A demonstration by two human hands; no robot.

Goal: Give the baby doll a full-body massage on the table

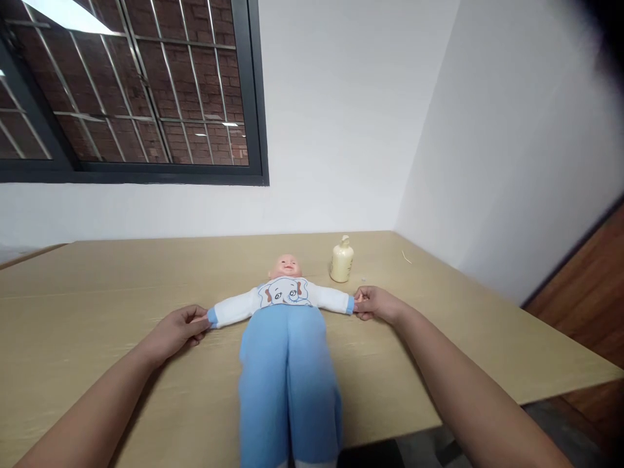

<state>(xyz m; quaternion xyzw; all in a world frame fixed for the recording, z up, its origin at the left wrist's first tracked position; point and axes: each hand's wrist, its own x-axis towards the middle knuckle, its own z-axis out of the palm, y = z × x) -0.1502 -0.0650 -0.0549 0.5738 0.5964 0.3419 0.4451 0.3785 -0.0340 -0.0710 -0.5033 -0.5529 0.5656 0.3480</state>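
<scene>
A baby doll [285,292] lies on its back on the table, head toward the wall and both arms stretched out sideways. It wears a white top with an elephant face and blue cuffs, plus blue trousers [287,364] whose legs reach past the near table edge. At the doll's arm end on the left, my left hand [185,326] pinches around the blue cuff. On the other side my right hand [374,303] is closed at the opposite cuff, fingers around the doll's hand. The doll's own hands are mostly hidden by my fingers.
A cream pump bottle [342,261] stands behind the doll's arm on the right. The wooden-topped table [121,273] meets a white wall with a barred window [146,84]. A thin pale strip [406,257] lies toward the right corner. Brown wood panelling [585,305] is at far right.
</scene>
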